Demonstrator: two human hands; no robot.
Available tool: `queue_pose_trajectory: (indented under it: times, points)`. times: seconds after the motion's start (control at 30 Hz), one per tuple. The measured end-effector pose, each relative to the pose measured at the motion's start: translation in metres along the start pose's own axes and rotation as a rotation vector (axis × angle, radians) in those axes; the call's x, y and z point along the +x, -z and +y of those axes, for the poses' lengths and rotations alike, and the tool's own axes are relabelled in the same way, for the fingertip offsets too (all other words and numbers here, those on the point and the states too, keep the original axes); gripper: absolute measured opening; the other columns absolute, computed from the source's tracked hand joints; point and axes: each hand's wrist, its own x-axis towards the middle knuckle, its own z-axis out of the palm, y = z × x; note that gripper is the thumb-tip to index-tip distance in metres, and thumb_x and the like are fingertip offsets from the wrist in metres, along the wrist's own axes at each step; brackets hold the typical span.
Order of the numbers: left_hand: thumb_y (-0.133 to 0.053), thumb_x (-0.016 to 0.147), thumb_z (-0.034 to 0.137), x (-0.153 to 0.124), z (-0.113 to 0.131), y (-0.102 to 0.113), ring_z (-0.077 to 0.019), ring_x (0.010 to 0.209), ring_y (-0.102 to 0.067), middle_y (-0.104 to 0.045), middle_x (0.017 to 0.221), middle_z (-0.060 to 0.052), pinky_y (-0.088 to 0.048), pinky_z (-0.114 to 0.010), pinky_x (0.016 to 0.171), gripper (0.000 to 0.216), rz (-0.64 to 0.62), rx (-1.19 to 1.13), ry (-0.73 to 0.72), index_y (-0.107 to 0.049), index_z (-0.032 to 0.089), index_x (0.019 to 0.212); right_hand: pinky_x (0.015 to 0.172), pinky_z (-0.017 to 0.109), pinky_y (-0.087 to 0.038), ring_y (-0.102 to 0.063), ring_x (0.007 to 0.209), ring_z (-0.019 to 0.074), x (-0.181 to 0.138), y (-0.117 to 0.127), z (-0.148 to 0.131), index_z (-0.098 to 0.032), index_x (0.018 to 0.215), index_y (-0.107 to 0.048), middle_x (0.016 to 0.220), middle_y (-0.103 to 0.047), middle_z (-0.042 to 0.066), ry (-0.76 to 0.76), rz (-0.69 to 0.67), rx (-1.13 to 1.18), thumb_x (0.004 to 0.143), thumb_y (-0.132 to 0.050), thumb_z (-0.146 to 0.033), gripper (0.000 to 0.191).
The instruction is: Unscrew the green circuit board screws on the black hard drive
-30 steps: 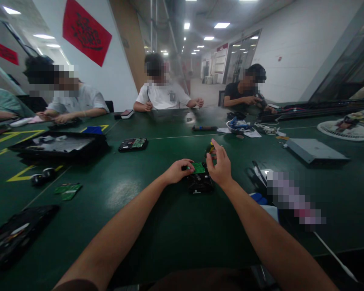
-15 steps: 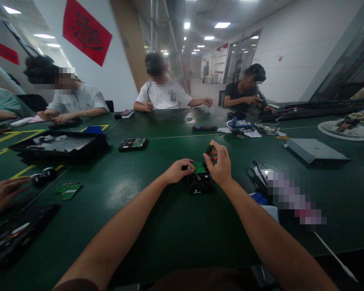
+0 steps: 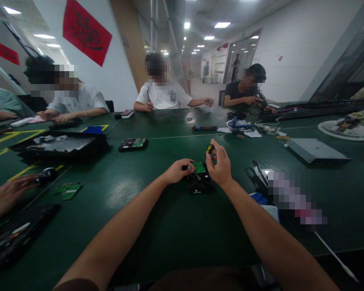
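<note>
In front of me a black hard drive (image 3: 200,184) with a green circuit board (image 3: 199,167) lies on the table. My left hand (image 3: 180,170) is closed on its left side, fingertips at the edge of the board. Between the fingers of my right hand (image 3: 221,163) is a screwdriver (image 3: 210,148) with a black and yellow handle, tilted above the drive's far right corner. The fingers and drive hide its tip.
Another hard drive (image 3: 132,144) lies farther off, left of centre. A co-worker's hand (image 3: 10,194) touches a dark round object (image 3: 49,174) near a loose green board (image 3: 68,190). A grey metal box (image 3: 317,151) stands at right. Several people sit across the table.
The screwdriver's handle has turned in my right fingers, showing more yellow. My left hand stays put. At left, the co-worker's hand has moved right, onto the dark round objects.
</note>
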Motion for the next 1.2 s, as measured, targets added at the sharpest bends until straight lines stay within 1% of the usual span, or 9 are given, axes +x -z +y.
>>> queue_pose_trajectory:
  times: [0.2, 0.37, 0.5, 0.57, 0.7, 0.9, 1.07, 1.2]
  points:
    - [-0.071, 0.091, 0.026, -0.0008, 0.0014, 0.0006, -0.0268, 0.13, -0.061, -0.067, 0.134, -0.011, -0.04, -0.049, 0.117, 0.012, -0.005, -0.003, -0.006, -0.077, 0.019, 0.099, 0.073, 0.041, -0.067, -0.065, 0.093, 0.0227, 0.0004, 0.0005, 0.0006, -0.029, 0.151, -0.044, 0.122, -0.057, 0.012, -0.012, 0.02, -0.001, 0.097, -0.062, -0.034, 0.057]
    - [-0.072, 0.091, 0.026, -0.0005, 0.0007, 0.0003, -0.0271, 0.131, -0.06, -0.068, 0.133, -0.011, -0.04, -0.05, 0.118, 0.011, -0.003, -0.019, -0.002, -0.077, 0.02, 0.097, 0.076, 0.042, -0.068, -0.065, 0.098, 0.0235, 0.0007, 0.0, -0.0001, -0.031, 0.156, -0.038, 0.127, -0.058, 0.012, 0.008, 0.007, 0.018, 0.099, -0.055, -0.028, 0.059]
    - [-0.072, 0.091, 0.027, -0.0005, -0.0004, 0.0, -0.0273, 0.131, -0.06, -0.066, 0.136, -0.011, -0.04, -0.05, 0.117, 0.011, -0.001, -0.011, 0.012, -0.077, 0.02, 0.098, 0.076, 0.044, -0.068, -0.065, 0.096, 0.0238, -0.0001, -0.0003, 0.0003, -0.03, 0.154, -0.04, 0.126, -0.056, 0.013, -0.009, 0.011, 0.005, 0.098, -0.06, -0.032, 0.06]
    - [-0.072, 0.091, 0.027, -0.0006, 0.0001, 0.0002, -0.027, 0.131, -0.06, -0.067, 0.135, -0.011, -0.04, -0.05, 0.117, 0.011, -0.005, -0.009, 0.014, -0.077, 0.02, 0.098, 0.074, 0.043, -0.068, -0.065, 0.097, 0.0242, -0.0005, -0.0004, 0.0, -0.03, 0.154, -0.041, 0.126, -0.056, 0.012, -0.014, 0.013, 0.003, 0.097, -0.061, -0.033, 0.06]
    - [-0.072, 0.091, 0.026, -0.0008, 0.0017, 0.0007, -0.0267, 0.131, -0.06, -0.068, 0.133, -0.011, -0.039, -0.05, 0.118, 0.011, -0.002, -0.007, 0.004, -0.077, 0.02, 0.098, 0.076, 0.041, -0.068, -0.065, 0.101, 0.0244, -0.0006, -0.0003, -0.0016, -0.03, 0.157, -0.037, 0.128, -0.057, 0.013, -0.01, -0.006, 0.008, 0.099, -0.056, -0.029, 0.061]
    - [-0.071, 0.091, 0.024, -0.0007, 0.003, 0.0005, -0.0267, 0.13, -0.061, -0.068, 0.132, -0.011, -0.041, -0.05, 0.117, 0.01, 0.001, -0.002, 0.001, -0.077, 0.02, 0.098, 0.072, 0.038, -0.068, -0.066, 0.096, 0.022, 0.0001, 0.0011, -0.0027, -0.033, 0.153, -0.044, 0.123, -0.058, 0.01, -0.007, 0.0, 0.016, 0.098, -0.061, -0.031, 0.057]
    - [-0.071, 0.091, 0.025, -0.0008, 0.0048, 0.0006, -0.0267, 0.13, -0.061, -0.07, 0.129, -0.011, -0.041, -0.049, 0.117, 0.011, -0.002, -0.002, 0.005, -0.077, 0.019, 0.098, 0.078, 0.042, -0.068, -0.068, 0.1, 0.0242, -0.0005, 0.0001, -0.0012, -0.031, 0.157, -0.039, 0.131, -0.06, 0.013, -0.002, -0.003, 0.015, 0.1, -0.055, -0.03, 0.059]
    - [-0.071, 0.092, 0.027, -0.0012, 0.0055, 0.0008, -0.0271, 0.13, -0.06, -0.068, 0.132, -0.011, -0.041, -0.049, 0.117, 0.011, -0.004, 0.008, 0.01, -0.077, 0.02, 0.098, 0.071, 0.041, -0.068, -0.067, 0.095, 0.0235, -0.0008, 0.0006, -0.0002, -0.032, 0.153, -0.043, 0.125, -0.06, 0.012, -0.009, 0.001, 0.001, 0.099, -0.059, -0.034, 0.057]
